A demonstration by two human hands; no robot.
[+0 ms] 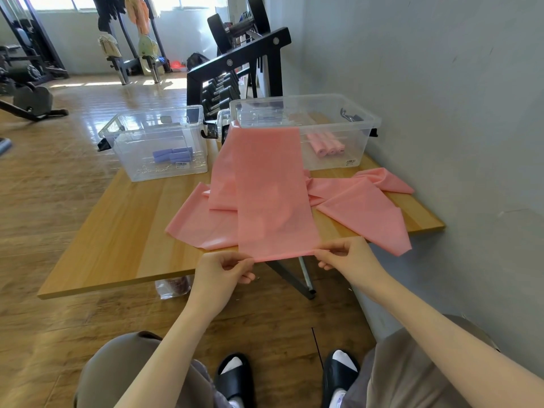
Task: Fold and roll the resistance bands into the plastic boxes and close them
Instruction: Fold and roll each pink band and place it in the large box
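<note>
My left hand (219, 267) and right hand (344, 256) each pinch a near corner of the pink band (272, 195); it runs over the table's (117, 231) front edge toward the right box (332, 154).
</note>
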